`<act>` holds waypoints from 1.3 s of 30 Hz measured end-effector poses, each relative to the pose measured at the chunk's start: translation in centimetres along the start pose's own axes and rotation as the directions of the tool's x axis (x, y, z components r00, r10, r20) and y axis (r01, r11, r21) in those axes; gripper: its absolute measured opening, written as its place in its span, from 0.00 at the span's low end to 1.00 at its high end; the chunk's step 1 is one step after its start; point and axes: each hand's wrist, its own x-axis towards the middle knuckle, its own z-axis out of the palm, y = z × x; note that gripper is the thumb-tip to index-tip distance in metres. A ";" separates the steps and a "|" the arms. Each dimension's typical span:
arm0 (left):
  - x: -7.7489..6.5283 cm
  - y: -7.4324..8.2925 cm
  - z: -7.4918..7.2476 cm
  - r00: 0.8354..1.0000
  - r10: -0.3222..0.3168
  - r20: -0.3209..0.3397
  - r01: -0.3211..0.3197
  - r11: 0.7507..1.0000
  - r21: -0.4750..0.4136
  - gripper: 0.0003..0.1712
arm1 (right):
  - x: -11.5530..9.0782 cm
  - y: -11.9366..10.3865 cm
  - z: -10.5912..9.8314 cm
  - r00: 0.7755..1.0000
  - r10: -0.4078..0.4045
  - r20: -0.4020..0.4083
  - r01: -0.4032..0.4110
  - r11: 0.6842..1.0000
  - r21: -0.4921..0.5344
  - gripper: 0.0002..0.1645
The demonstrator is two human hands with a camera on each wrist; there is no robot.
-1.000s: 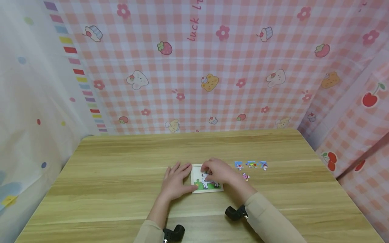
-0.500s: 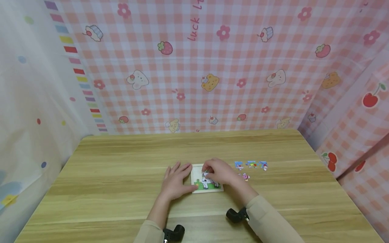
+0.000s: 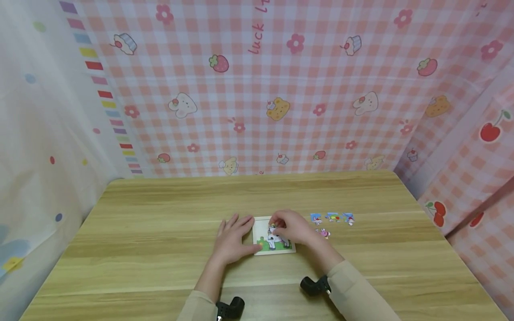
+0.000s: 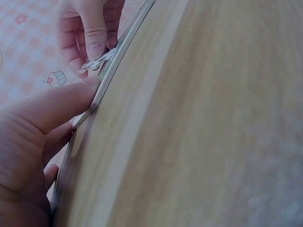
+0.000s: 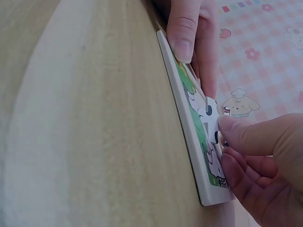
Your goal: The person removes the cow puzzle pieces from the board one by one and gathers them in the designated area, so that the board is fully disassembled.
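Observation:
A small white-rimmed puzzle board (image 3: pixel 260 224) lies mid-table, with green ground and white animal legs along its lower part and a bare upper left. My left hand (image 3: pixel 230 243) rests at its left side, fingers spread and straight, thumb pressing the lower left corner. Over the board, my right hand (image 3: pixel 292 228) pinches a white puzzle piece with black markings (image 5: pixel 211 118) between thumb and fingers. In the right wrist view that piece stands tilted just above the fitted pieces. The right hand hides the board's upper right part.
Several loose puzzle pieces (image 3: pixel 333 217) lie on the wooden table (image 3: pixel 160 267) right of the board, with a pink-figured piece (image 3: pixel 323 233) partly behind the right wrist. A checked curtain (image 3: pixel 257 89) hangs behind the table. Black wrist devices (image 3: pixel 230 307) sit on both sleeves.
The right hand has shifted very slightly to the right with the piece, and more of the piece shows. The left hand and board have stayed in place.

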 end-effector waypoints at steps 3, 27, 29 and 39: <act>0.0 0.1 -0.1 1.000 0.004 -0.004 -0.004 1.000 -0.001 0.47 | -0.1 0.1 0.1 1.000 -0.013 -0.003 0.013 1.000 0.028 0.09; 0.1 0.0 0.0 1.000 -0.009 0.008 0.009 1.000 -0.003 0.47 | -0.7 0.2 -0.2 0.997 -0.072 -0.031 0.075 0.992 0.101 0.07; 0.1 -0.1 0.0 1.000 -0.008 0.007 0.008 1.000 -0.007 0.47 | -0.9 0.2 -0.4 0.996 -0.080 -0.041 0.084 0.990 0.110 0.07; 0.0 0.1 0.0 1.000 -0.010 0.011 0.010 1.000 -0.001 0.47 | -2.5 0.9 -1.8 0.991 -0.083 -0.105 0.101 0.979 0.177 0.07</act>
